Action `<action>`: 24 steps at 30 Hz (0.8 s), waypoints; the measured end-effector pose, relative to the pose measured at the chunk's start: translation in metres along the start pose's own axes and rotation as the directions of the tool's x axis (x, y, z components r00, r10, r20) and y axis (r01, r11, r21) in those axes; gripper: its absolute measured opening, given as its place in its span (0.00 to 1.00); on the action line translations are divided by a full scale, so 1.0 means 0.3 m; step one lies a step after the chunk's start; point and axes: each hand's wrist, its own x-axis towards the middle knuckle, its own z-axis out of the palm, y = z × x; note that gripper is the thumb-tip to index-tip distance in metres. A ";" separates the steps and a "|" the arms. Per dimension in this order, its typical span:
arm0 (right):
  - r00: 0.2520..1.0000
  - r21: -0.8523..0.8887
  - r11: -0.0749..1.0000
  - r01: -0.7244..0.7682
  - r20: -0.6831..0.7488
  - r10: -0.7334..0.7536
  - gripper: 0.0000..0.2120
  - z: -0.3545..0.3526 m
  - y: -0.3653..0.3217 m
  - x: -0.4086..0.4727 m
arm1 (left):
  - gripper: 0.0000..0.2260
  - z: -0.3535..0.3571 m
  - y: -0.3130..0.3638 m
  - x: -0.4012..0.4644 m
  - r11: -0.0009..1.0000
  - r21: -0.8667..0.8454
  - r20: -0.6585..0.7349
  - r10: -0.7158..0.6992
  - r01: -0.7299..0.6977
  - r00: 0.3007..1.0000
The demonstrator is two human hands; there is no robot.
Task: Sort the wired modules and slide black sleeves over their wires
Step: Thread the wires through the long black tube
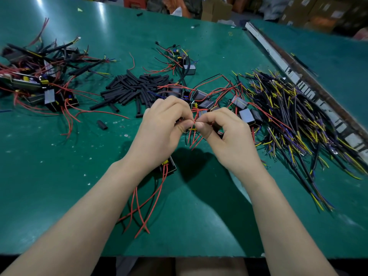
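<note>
Pinching red wires [194,134] between them above the worktop [59,176], both hands [165,124] [225,132] curl tight; the wires hang toward the viewer. Their module is hidden; sleeves [131,86] lie beyond.

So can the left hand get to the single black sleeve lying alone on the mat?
Probably yes: the lone black sleeve lies on bare mat beside the left hand, but that hand pinches red wires.
</note>
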 end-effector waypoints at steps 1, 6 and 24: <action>1.000 0.013 1.000 -0.011 0.006 0.011 0.04 0.002 -0.001 -0.001 | 0.03 0.000 0.000 0.001 1.000 -0.005 -0.007 0.009 -0.009 1.000; 0.999 0.072 0.996 -0.050 -0.002 0.050 0.03 -0.003 -0.002 0.003 | 0.04 0.005 -0.004 0.002 1.000 -0.014 -0.020 -0.011 0.011 1.000; 0.928 0.221 0.902 -0.372 0.076 0.364 0.12 -0.067 0.022 0.004 | 0.08 -0.009 -0.043 0.004 0.903 -0.169 0.237 -0.353 0.396 0.905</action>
